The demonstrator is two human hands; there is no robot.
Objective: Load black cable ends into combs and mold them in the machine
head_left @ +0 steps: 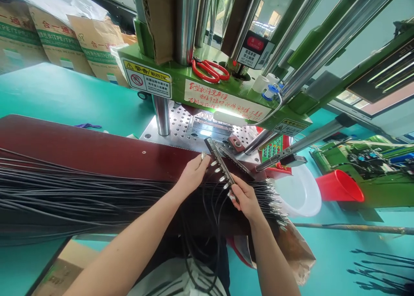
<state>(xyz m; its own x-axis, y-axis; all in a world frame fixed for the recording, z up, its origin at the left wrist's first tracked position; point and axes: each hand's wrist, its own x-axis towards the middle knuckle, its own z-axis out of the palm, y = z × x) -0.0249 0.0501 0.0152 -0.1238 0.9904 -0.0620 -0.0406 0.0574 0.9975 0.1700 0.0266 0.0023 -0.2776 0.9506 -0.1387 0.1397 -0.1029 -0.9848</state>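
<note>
My left hand pinches a metal-tipped black cable end just left of a long dark metal fixture bar. My right hand grips the near end of that bar, which holds several cable connectors in a row. Both hands hover over the dark red workbench. A thick bundle of black cables runs from the left across the bench to my hands, and more plug ends fan out to the right.
A green moulding press stands right behind, with steel columns, a perforated plate, warning labels and red scissors on top. A white basin and red cup sit at right. Paper sacks lean at back left.
</note>
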